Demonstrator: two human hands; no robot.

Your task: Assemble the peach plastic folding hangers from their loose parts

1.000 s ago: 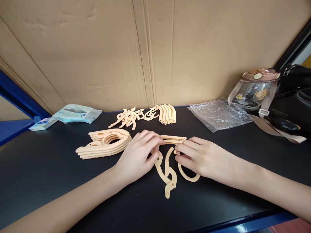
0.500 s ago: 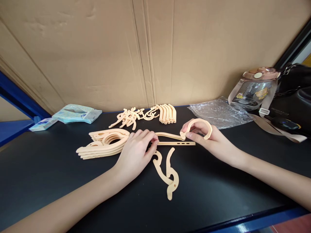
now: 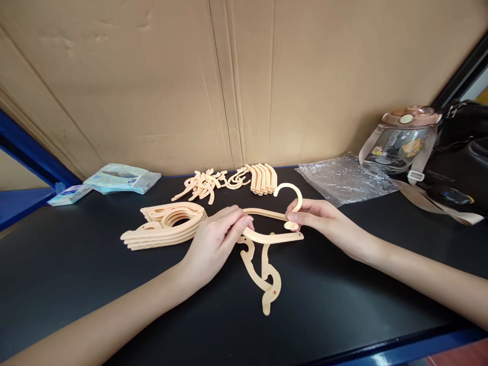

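Observation:
My left hand (image 3: 217,246) is closed on a curved cream hanger arm (image 3: 272,238), which points right toward my other hand. Pinched between the fingertips of my right hand (image 3: 324,217) is a cream hanger hook (image 3: 290,189), its curve upward and its round base low. Behind the held arm, another hanger arm (image 3: 263,212) spans from my left hand to the hook; which hand supports it I cannot tell. Just below lie loose notched hanger pieces (image 3: 271,294), partly overlapped in view by the held arm. Folded hangers (image 3: 160,238) are stacked left of my left hand.
Toward the back lie a pile of small hanger parts (image 3: 202,183) and a row of hanger arms (image 3: 263,178). A clear plastic bag (image 3: 335,178), a strapped water bottle (image 3: 398,145) and a black bag (image 3: 461,157) occupy the right. Tissue packs (image 3: 118,178) lie back left.
The hook has turned upright and shifted slightly left in my right hand. The arm in my left hand has rolled from its slotted edge to its smooth curved side and tilted nearer me.

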